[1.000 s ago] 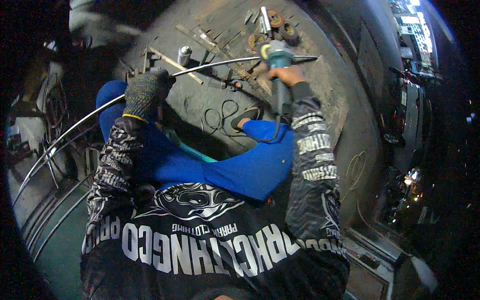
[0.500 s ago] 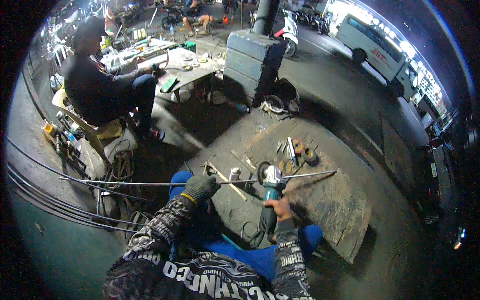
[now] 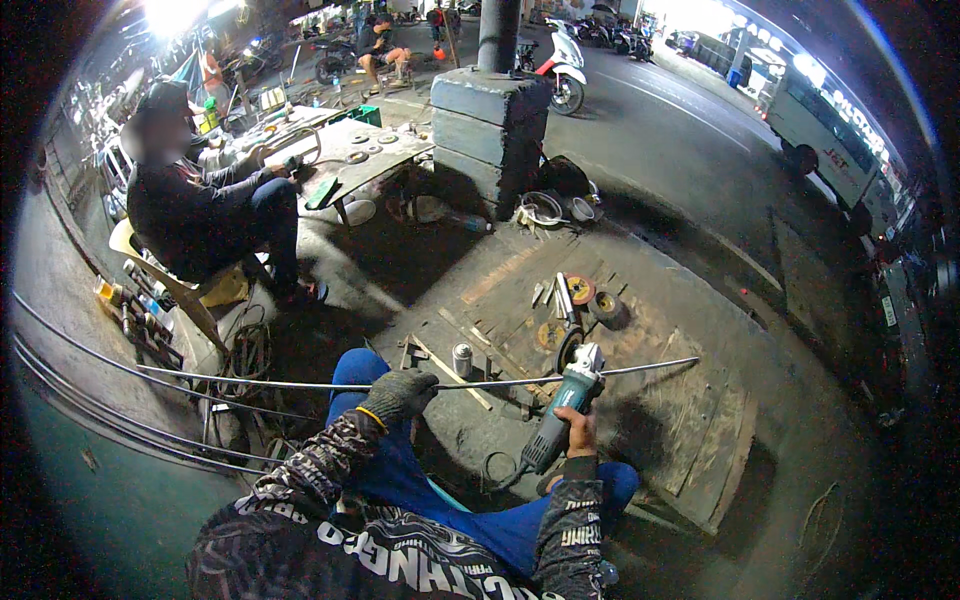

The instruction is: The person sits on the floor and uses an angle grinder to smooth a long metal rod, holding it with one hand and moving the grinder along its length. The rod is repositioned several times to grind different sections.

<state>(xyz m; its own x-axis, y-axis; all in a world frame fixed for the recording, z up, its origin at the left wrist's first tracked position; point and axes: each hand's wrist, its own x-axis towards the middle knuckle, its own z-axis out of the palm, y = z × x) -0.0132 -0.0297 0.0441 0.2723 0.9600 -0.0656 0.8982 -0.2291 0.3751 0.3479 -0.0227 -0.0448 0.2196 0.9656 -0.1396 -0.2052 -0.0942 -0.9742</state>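
Observation:
My left hand, in a dark knit glove, is closed around a long thin metal rod that runs crosswise in front of me. My bare right hand grips the teal and black body of an angle grinder, to the right of the glove. The grinder's silver head lies at the rod and its dark disc shows just beyond it; whether the disc touches the rod, I cannot tell. On the board past the rod stands a small silver can, near the gloved hand.
The worn wooden board carries loose discs and short metal pieces. More long rods lie at left. A person sits at a cluttered table. Beyond are a block pillar base, a scooter and a van.
The grinder has shifted right along the rod and leans further right, still in my right hand. My view has turned somewhat, and the van appears farther right. My left hand keeps hold of the rod.

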